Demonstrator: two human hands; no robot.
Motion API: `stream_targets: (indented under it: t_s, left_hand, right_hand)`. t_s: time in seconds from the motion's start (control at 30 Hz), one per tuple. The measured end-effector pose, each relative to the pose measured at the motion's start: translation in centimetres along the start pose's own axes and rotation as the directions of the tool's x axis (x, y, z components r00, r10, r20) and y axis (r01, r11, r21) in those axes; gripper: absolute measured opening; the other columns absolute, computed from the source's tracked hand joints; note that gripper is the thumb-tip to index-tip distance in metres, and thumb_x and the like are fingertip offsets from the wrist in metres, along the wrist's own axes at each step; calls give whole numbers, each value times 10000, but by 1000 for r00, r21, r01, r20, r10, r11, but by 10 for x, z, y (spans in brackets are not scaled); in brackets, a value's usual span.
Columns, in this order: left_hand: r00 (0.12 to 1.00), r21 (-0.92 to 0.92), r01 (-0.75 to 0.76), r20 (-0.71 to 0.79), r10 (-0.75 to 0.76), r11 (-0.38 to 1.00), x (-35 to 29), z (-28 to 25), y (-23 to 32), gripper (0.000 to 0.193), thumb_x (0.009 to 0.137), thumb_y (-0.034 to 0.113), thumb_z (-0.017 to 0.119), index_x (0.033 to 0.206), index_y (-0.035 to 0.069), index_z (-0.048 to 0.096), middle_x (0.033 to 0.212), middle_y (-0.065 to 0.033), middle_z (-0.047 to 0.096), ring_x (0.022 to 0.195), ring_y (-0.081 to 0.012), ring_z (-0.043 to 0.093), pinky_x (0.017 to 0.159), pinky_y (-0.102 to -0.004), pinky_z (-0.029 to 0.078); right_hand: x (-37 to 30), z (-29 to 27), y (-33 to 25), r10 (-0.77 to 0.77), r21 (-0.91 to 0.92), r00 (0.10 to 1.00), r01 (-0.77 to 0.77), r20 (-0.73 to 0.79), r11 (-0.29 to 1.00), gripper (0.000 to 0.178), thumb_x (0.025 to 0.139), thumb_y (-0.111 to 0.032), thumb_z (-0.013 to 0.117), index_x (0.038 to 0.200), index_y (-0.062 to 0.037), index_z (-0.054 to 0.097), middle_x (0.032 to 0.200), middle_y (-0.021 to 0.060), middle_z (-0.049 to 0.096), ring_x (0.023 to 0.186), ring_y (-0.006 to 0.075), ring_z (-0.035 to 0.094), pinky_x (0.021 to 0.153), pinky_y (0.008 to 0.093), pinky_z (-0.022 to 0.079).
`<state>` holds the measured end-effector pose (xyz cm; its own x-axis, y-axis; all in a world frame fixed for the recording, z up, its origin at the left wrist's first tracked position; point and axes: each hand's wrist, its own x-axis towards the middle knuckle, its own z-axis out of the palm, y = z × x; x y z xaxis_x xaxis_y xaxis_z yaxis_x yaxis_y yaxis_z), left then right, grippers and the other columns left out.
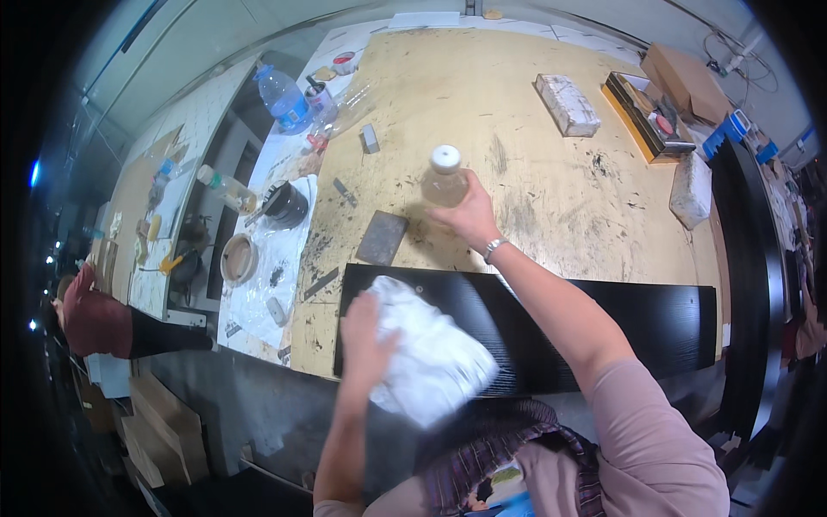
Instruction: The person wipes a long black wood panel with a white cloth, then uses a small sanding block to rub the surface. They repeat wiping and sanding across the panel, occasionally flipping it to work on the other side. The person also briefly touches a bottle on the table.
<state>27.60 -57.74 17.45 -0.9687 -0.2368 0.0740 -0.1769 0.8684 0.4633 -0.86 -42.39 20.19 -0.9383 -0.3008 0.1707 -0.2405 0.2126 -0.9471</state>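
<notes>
My right hand (471, 214) is wrapped round a clear bottle (443, 185) with a white cap, upright on the yellowish worktop (448, 95). A glossy black board (534, 332) lies along the near edge of the worktop. Over its left end, my left hand (366, 338) holds a bunched white cloth (426, 345). Hand and cloth are somewhat blurred, and part of the cloth hangs past the board's near edge. Just beyond the board's left end lies a dark flat block (382, 238).
At the left stand a dark tin (285, 205), a roll of tape (239, 258) and a large blue-tinted plastic bottle (282, 96). White wrapped blocks (567, 105) and an open box of tools (648, 116) sit at the far right. Another person (95, 314) is at the far left.
</notes>
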Motion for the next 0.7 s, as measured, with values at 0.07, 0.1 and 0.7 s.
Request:
stream_targets:
  t_s: [0.07, 0.1, 0.7]
  left_hand:
    - [987, 152, -131, 109, 115, 980, -5, 11, 50, 919, 870, 484, 728, 1569, 36, 333, 1637, -260, 241, 1515, -423, 243, 1193, -632, 197]
    - [982, 104, -158, 121, 145, 982, -6, 15, 62, 900, 868, 471, 724, 1556, 31, 345, 1633, -257, 250, 1510, -433, 246, 1191, -625, 214]
    - [935, 157, -339, 169, 313, 928, 53, 81, 168, 911, 849, 303, 757, 1568, -3, 287, 1616, -292, 248, 1503, -462, 236, 1199, -610, 215]
  right_hand:
    - [17, 14, 1, -3, 1, 1000, 3, 9, 1000, 786, 608, -280, 927, 1261, -38, 564, 1168, 203, 706, 1107, 340, 689, 958, 401, 543]
    - [26, 20, -1, -7, -2, 1000, 7, 17, 1000, 800, 605, -281, 928, 1270, -38, 557, 1167, 207, 706, 1104, 345, 689, 958, 404, 543]
    - [-165, -211, 72, -154, -232, 956, 96, -249, 968, 518, 835, -116, 732, 1316, -18, 566, 1326, 230, 567, 1265, 392, 529, 1093, 457, 433]
